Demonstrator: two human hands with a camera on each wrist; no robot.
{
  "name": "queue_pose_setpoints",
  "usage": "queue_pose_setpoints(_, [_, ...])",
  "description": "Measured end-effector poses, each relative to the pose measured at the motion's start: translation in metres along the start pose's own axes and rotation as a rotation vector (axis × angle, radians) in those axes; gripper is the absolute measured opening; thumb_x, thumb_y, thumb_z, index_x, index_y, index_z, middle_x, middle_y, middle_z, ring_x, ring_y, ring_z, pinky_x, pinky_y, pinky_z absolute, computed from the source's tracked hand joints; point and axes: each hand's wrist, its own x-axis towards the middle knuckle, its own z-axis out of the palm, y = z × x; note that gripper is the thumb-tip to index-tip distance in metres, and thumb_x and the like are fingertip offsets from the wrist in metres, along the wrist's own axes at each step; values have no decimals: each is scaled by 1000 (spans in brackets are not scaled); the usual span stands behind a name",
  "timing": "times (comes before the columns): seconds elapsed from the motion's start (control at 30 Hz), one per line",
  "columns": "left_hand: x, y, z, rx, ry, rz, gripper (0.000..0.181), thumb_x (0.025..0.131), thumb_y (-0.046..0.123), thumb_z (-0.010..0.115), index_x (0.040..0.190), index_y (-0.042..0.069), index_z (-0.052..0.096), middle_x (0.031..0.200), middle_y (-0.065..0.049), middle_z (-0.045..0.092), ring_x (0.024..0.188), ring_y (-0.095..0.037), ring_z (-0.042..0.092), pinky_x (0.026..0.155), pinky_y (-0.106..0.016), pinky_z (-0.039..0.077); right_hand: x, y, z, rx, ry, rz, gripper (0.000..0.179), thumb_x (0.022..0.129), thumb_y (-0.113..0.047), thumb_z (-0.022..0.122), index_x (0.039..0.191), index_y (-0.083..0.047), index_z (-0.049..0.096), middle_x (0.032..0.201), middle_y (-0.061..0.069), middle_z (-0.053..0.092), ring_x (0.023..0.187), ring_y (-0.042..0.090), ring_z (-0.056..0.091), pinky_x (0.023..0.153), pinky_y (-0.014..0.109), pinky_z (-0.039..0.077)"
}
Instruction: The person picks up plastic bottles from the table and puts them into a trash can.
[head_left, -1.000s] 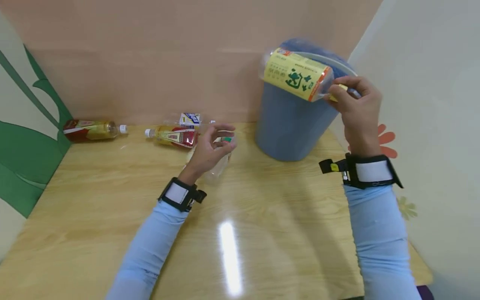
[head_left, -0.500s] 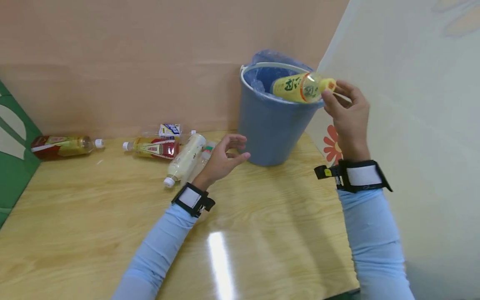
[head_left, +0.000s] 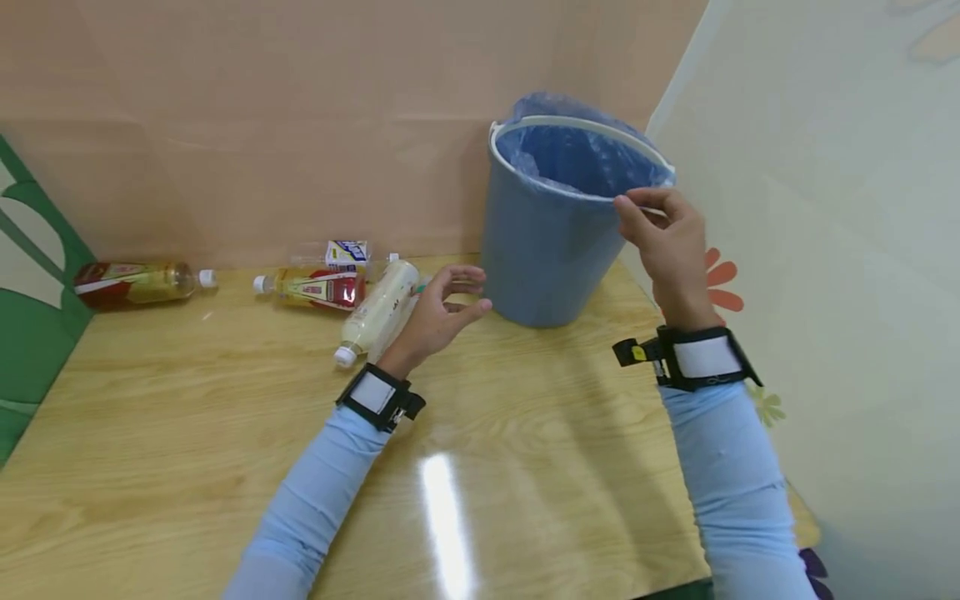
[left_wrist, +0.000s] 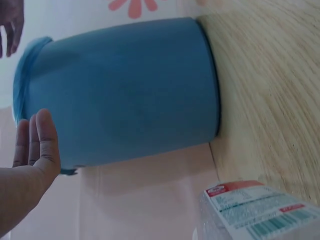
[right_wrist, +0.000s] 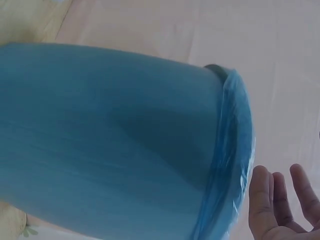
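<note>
right hand (head_left: 669,243) held nothing, fingers apart, by blue bucket (head_left: 551,250), upper right | yellow-label bottle had left it, likely fell inside, so seemed done | left hand (head_left: 438,315) held nothing, fingers loose, mid-frame

Labelled bottle (left_wrist: 262,212) (left wrist view) cut off
</note>
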Motion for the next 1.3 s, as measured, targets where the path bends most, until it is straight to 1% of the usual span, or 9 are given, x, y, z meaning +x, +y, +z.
queue_pose_setpoints(0.23, [-2, -1, -15, 9, 68, 5, 42, 85, 7, 64, 123, -3, 48, 127, -28, 51, 115, -38, 50, 90, -53, 47, -4, 8, 16, -49, -45, -11, 28, 78, -24, 74, 100, -8, 66, 94, -2, 64, 85, 19, 62, 74, 15, 51])
queue_pose_setpoints(0.47, [-9, -7, -41, 32, 164, -31, 41, 87, 7, 63, 123, -4, 48, 126, -26, 52, 113, -38, 51, 91, -51, 47, -9, 22, 35, -157, -101, -1, 31, 80, -31, 72, 104, -11, 66, 94, -5, 63, 88, 21, 60, 77, 21, 46])
queue_pose_setpoints(0.53, [-12, -10, -49, 49, 186, -46, 40, 87, 7, 62, 123, -5, 48, 127, -26, 52, 113, -38, 51, 90, -48, 48, -11, 26, 41, -170, -120, 12, 32, 80, -33, 71, 104, -12, 66, 94, -5, 64, 89, 20, 60, 78, 22, 46])
queue_pose_setpoints(0.7, [-23, -14, -71, 86, 269, -86, 40, 87, 7, 63, 123, -6, 48, 126, -27, 52, 113, -38, 51, 85, -32, 48, -20, 35, 59, -173, -173, 27, 35, 80, -37, 71, 104, -12, 66, 90, -5, 65, 87, 18, 61, 78, 24, 47])
queue_pose_setpoints(0.8, [-29, -19, -82, 120, 317, -99, 41, 87, 6, 63, 123, -6, 48, 125, -28, 53, 110, -37, 51, 83, -31, 45, -29, 41, 72, -185, -225, 34, 38, 80, -40, 69, 104, -12, 65, 91, -4, 65, 88, 19, 61, 77, 24, 47])
queue_pose_setpoints(1.0, [-41, -37, -98, 332, 367, -116, 36, 84, 7, 65, 114, -8, 53, 115, -30, 57, 104, -41, 53, 89, -53, 47, -54, 54, 102, -184, -346, 30, 41, 83, -40, 67, 106, -6, 65, 98, 2, 66, 91, 20, 60, 78, 27, 48])
queue_pose_setpoints(1.1, [-44, -47, -103, 449, 379, -149, 35, 81, 7, 68, 110, -8, 55, 111, -29, 58, 104, -41, 54, 94, -55, 46, -68, 60, 116, -174, -407, 52, 43, 83, -44, 65, 107, -8, 64, 101, 4, 65, 91, 20, 60, 79, 32, 49])
queue_pose_setpoints(1.17, [-46, -52, -107, 523, 374, -201, 37, 80, 8, 69, 110, -8, 56, 112, -27, 58, 105, -40, 54, 96, -53, 46, -76, 65, 123, -142, -443, 80, 45, 84, -44, 64, 109, -8, 63, 104, 6, 65, 92, 20, 61, 83, 36, 51])
queue_pose_setpoints(1.3, [-51, -59, -112, 648, 318, -382, 43, 79, 14, 71, 115, -2, 55, 121, -23, 54, 112, -36, 49, 101, -50, 43, -90, 74, 136, -39, -486, 148, 44, 86, -39, 64, 111, -4, 61, 109, 10, 63, 96, 22, 62, 90, 42, 54])
